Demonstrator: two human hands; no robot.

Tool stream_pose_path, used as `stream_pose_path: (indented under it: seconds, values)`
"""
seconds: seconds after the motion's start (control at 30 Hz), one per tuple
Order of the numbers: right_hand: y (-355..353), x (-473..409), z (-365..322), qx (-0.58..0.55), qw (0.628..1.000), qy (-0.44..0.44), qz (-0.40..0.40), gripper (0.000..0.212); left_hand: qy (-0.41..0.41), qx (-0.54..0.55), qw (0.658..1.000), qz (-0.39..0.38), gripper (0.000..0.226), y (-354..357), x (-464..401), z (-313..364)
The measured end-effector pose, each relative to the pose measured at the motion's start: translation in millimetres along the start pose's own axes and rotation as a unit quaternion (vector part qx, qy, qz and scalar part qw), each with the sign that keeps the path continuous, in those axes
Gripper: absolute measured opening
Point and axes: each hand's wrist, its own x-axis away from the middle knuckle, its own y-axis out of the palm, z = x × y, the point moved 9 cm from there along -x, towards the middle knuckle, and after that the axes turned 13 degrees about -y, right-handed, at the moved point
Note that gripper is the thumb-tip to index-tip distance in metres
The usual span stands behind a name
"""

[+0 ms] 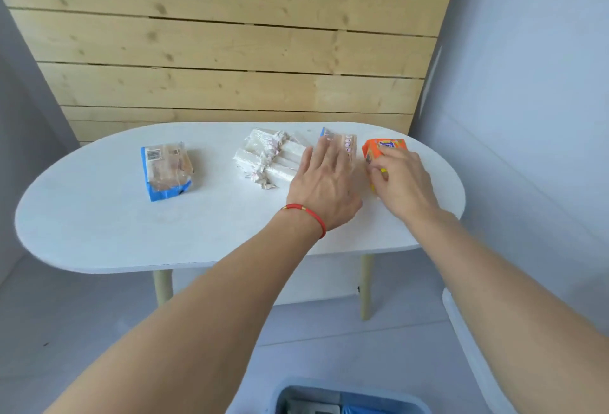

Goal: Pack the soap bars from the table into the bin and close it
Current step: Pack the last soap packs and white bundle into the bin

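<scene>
Orange soap bar (382,150), right hand (400,179) gripping

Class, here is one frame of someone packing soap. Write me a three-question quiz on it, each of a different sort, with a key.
1. True or false: the right hand is on the orange soap pack.
2. Which pack on the table lies farthest from both hands? A) blue-edged pack B) white bundle C) orange pack
3. Fill in: the left hand lies flat over a ____ pack.

Key: 1 true; 2 A, the blue-edged pack; 3 clear-wrapped.
</scene>
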Motion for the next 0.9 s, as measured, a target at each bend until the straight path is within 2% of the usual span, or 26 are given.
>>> stream_pose_path:
  seconds: [0.07,0.13,0.23,0.3,0.4,0.5,0.6,0.73,0.8,0.83,0.9]
  values:
    - [-9,22,0,-0.005,0.999,0.007,0.035,0.02,-0.05,-0.002,0.998,0.028,0.058,-7,-10,5]
    - [-14,40,3,-0.027,0.998,0.029,0.041,0.035,-0.099,0.045,0.992,0.062,0.04,-19,-15,9]
    - [-23,61,9,-0.046,0.995,0.085,0.026,0.069,-0.092,0.035,0.992,0.077,0.026,-24,-13,25]
    - [-25,70,13,-0.04,0.991,0.122,-0.025,0.08,-0.084,0.031,0.992,0.085,0.02,-25,-10,29]
    - [-32,83,19,-0.056,0.979,0.179,-0.077,0.081,-0.102,0.081,0.988,0.086,0.031,-30,4,29]
    - [-38,97,20,-0.077,0.969,0.207,-0.112,0.072,-0.099,0.114,0.987,0.045,0.049,-37,32,30]
    - [-44,117,14,-0.108,0.967,0.204,-0.108,0.06,-0.061,0.139,0.988,0.02,0.054,-49,70,28]
    - [-47,163,3,-0.181,0.959,0.196,-0.099,0.063,-0.054,0.163,0.985,-0.022,0.068,-61,123,20]
    - [-40,196,5,-0.265,0.933,0.229,-0.086,0.067,-0.101,0.222,0.965,-0.098,0.067,-45,145,4]
    - [-32,215,8,-0.318,0.911,0.251,-0.085,0.07,-0.143,0.263,0.942,-0.148,0.067,-30,156,-7]
    - [-8,253,11,-0.405,0.859,0.295,-0.106,0.074,-0.251,0.35,0.864,-0.26,0.069,15,180,-28]
